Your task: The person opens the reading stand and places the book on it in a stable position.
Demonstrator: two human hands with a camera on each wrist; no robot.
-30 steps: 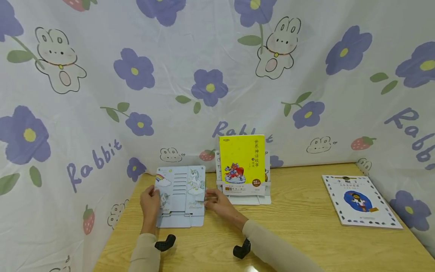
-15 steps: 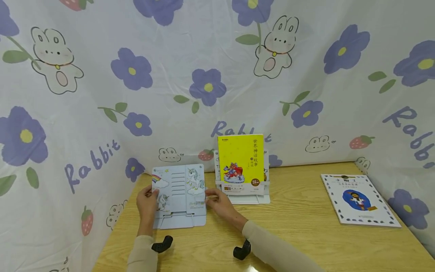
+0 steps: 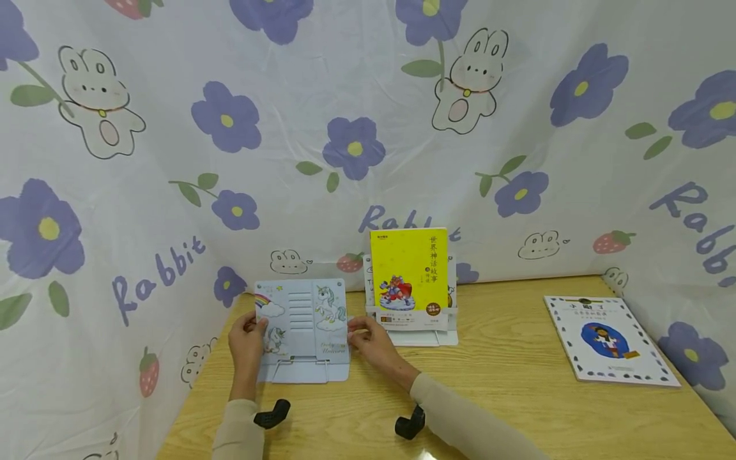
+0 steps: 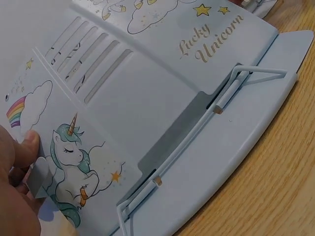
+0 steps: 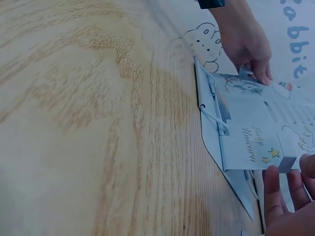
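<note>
A light blue metal book stand (image 3: 301,326) with unicorn pictures leans back on its base plate at the left of the table. My left hand (image 3: 247,345) grips its left edge, thumb on the printed face beside a small bent side tab (image 4: 42,177). At the right edge, my right hand (image 3: 374,348) holds the stand with thumb and fingertips around another side tab (image 5: 287,163). A wire holder (image 4: 184,140) runs along the bottom of the panel over the base plate. The back of the stand is hidden from the head view.
Right of the stand, a yellow book (image 3: 409,268) rests upright on a second, white book stand (image 3: 451,337). A white picture book (image 3: 609,342) lies flat at the table's right. A patterned cloth (image 3: 356,83) hangs behind the wooden table (image 3: 494,370).
The left side of the unicorn stand has shifted slightly left, and its panel shows a little wider. My left hand has moved left with it; my right hand stays at the right edge.
</note>
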